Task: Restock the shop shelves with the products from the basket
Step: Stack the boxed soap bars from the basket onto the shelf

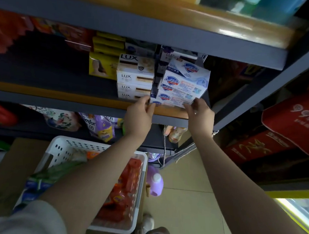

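View from above and behind two bare forearms reaching to a shop shelf (63, 96) with an orange front lip; both hands meet at a stack of Safeguard soap boxes (184, 82) at the shelf's front edge, right of centre; four or five white-and-blue boxes are stacked there, the upper ones tilted and fanned back, the exact count unclear because of blur. The left hand (139, 114) has its fingers curled onto the left end of the lowest Safeguard box (166, 102); the right hand (201, 114) pinches the right end of that same box, thumb and fingertips closed on it. Just left of this stack, touching or nearly touching it, stands a pile of four white Lux soap boxes (135, 77); left of those, yellow boxes (104, 58), about four, one showing a head of hair. Further left the shelf holds blurred red packs (46, 30).

Below the arms, a white perforated basket (69, 147) sits on a brown cardboard box (9, 172); inside the basket lie many red and orange packets (127, 184), too jumbled to count, plus green and blue wrapped goods (41, 180) at its left. One purple bottle with a white cap (156, 182) stands on the tiled floor (189, 201) just right of the basket; a lower shelf carries purple Comfort pouches (98, 127). Red gift bags (296, 123) fill the rack at right.
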`<control>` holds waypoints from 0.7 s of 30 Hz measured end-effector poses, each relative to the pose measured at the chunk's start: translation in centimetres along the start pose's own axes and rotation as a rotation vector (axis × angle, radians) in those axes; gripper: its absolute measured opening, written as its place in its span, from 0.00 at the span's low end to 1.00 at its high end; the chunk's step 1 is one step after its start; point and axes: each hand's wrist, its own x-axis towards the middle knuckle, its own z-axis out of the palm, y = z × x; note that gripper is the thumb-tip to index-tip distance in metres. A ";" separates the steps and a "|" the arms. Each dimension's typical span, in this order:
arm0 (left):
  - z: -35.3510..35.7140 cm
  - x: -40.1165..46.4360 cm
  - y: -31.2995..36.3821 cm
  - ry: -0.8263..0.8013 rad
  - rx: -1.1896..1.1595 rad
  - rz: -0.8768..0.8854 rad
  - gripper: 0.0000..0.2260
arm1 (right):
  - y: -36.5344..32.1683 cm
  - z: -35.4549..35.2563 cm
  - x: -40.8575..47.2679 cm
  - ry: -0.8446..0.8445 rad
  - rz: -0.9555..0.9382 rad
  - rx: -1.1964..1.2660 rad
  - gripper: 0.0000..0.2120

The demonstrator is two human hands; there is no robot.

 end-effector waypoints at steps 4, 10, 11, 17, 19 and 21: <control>-0.2 1.4 0.7 -0.008 0.233 0.103 0.12 | -0.4 0.4 1.1 -0.039 -0.032 -0.069 0.11; -0.5 2.2 0.7 -0.017 0.448 0.139 0.14 | -0.2 0.7 1.2 -0.080 -0.066 -0.087 0.10; -0.6 2.2 0.7 -0.025 0.474 0.133 0.15 | 0.0 0.4 1.1 -0.087 -0.072 -0.064 0.13; -0.6 2.9 1.0 -0.085 0.485 0.103 0.15 | -2.1 -2.4 2.0 -0.021 -0.242 0.234 0.30; -0.7 3.0 1.2 -0.096 0.503 0.106 0.15 | -2.8 -2.5 2.6 -0.019 -0.286 0.164 0.24; -0.8 3.1 1.3 -0.088 0.520 0.111 0.15 | -3.1 -2.3 2.9 -0.022 -0.291 0.143 0.21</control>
